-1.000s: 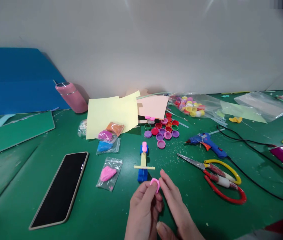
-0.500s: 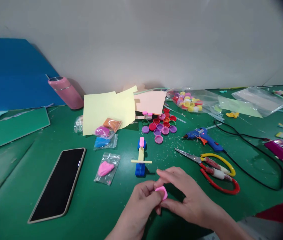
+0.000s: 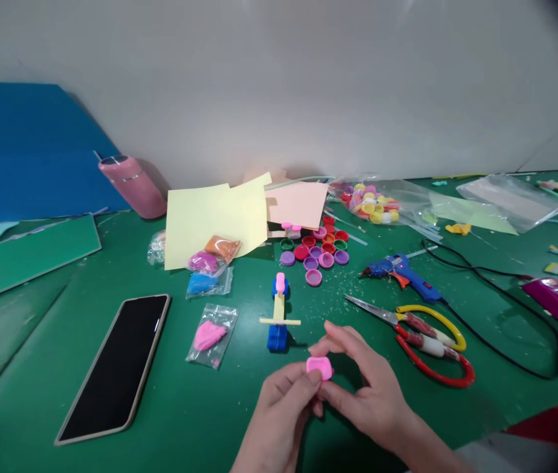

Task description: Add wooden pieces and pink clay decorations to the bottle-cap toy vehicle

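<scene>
A small rounded pink piece of modelling clay is pinched by my left hand, whose thumb presses on its front. My right hand curves around the same piece from the right. Its thumb is at the lower edge and another finger is behind, while the index finger is raised off it. Just beyond my hands stands a small model with blue clay ends, a cream crossbar stick and a pink clay bit on its far end. To the left lies a clear bag of pink clay.
Scissors and a blue glue gun with its black cable lie at right. A phone lies at left. Bottle caps, coloured paper, clay bags and a pink flask stand or lie farther back.
The pink clay has tilted so its broad face shows more, and has risen slightly. My right index finger has lifted away from it. The view has shifted slightly.
</scene>
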`<state>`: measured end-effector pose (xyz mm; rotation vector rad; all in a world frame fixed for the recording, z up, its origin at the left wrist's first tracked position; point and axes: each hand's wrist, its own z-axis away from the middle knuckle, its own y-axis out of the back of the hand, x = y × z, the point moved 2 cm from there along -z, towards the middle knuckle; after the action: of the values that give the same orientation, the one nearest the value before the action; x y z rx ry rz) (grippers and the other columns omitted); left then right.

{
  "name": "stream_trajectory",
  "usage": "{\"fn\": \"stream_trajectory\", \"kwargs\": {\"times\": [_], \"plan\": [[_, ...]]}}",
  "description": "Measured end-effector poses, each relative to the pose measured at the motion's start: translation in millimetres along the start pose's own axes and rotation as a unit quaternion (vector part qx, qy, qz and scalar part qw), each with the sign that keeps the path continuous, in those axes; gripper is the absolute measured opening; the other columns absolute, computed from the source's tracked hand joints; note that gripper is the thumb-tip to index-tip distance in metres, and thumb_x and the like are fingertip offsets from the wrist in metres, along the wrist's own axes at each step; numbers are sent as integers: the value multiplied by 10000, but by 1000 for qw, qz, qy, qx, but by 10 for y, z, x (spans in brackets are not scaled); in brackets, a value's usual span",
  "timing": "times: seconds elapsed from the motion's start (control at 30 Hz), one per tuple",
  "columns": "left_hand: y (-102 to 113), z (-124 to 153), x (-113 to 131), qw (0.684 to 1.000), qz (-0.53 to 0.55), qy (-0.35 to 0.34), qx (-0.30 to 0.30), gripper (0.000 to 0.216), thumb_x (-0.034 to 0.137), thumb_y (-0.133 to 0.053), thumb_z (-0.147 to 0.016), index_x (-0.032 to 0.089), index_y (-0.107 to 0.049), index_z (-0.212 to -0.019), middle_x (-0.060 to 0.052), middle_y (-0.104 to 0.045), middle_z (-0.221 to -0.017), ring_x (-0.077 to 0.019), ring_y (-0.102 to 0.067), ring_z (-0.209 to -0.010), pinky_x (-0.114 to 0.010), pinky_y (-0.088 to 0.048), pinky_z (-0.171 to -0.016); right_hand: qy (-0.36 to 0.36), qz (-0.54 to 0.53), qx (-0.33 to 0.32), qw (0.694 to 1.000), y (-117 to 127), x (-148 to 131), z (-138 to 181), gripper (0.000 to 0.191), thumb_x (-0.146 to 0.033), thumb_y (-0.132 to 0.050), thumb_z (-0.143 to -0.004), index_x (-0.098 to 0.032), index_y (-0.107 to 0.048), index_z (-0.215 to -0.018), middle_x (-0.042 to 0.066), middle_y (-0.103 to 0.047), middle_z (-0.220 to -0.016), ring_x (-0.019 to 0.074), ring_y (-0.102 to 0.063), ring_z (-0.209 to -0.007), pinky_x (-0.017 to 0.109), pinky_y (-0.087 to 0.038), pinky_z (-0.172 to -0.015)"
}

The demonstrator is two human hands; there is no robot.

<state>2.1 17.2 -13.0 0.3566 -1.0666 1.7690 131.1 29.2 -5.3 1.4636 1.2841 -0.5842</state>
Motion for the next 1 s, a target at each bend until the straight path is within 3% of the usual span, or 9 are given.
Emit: {"fn": "stream_trajectory", "kwargs": {"times": [0.1,0.17,0.3,0.4,0.57,0.7,0.83,1.0], "plan": [[-2,28,59,998,-41,-19,33,201,341,-686,-609,141,-664,-607,16,-521,-522,-105,-406,-533,-230,-334,-547,-24,-11,-10,1000,21,-27,18,668,-198,-638,-718,-294,-315,-1295,11,-573,-1072,179,-507,-995,307,-371,-909],[-11,57,146,992,-112,-44,33,177,308,-636,-664,144,-652,-599,25,-498,-517,-111,-402,-546,-230,-323,-559,-51,-30,-19,998,66,-53,16,576,-215,-599,-748,-279,-363,-1270,29,-548,-1087,184,-505,-998,301,-391,-888],[-39,80,290,960,-269,-78,-2,262,282,-570,-721,152,-564,-493,41,-427,-491,-108,-361,-522,-224,-272,-513,-116,-58,-45,991,108,-95,-21,230,-235,-487,-833,-218,-559,-1051,24,-563,-831,142,-546,-743,248,-455,-678],[-47,64,320,945,-312,-91,-31,269,309,-559,-734,155,-567,-514,33,-443,-516,-116,-377,-537,-224,-280,-510,-158,-40,-67,984,62,-118,-46,136,-272,-512,-825,-185,-606,-869,9,-563,-712,124,-521,-630,226,-430,-586],[-39,53,270,951,-293,-91,-36,211,327,-583,-727,136,-637,-653,23,-481,-560,-115,-395,-557,-217,-315,-522,-186,-30,-18,982,-14,-126,-42,160,-282,-509,-824,-175,-602,-751,8,-572,-677,122,-518,-609,218,-412,-554],[-39,48,184,971,-208,-114,19,210,319,-645,-681,148,-673,-800,-14,-595,-648,-139,-475,-614,-222,-362,-556,-210,-80,39,974,-88,-77,1,156,-312,-529,-814,-171,-582,-774,16,-602,-689,130,-554,-619,212,-439,-549],[-46,52,125,979,-144,-125,76,179,310,-674,-661,167,-703,-766,-23,-649,-689,-146,-505,-636,-220,-385,-582,-223,-116,37,967,-180,-65,32,157,-312,-522,-820,-171,-580,-786,13,-614,-664,123,-565,-578,200,-445,-513],[5,66,101,983,-127,-110,73,167,317,-660,-681,154,-696,-685,-5,-593,-616,-114,-429,-570,-214,-357,-551,-239,-113,32,964,-146,-80,57,135,-310,-533,-815,-177,-553,-822,8,-587,-673,122,-549,-595,207,-447,-536]]}}
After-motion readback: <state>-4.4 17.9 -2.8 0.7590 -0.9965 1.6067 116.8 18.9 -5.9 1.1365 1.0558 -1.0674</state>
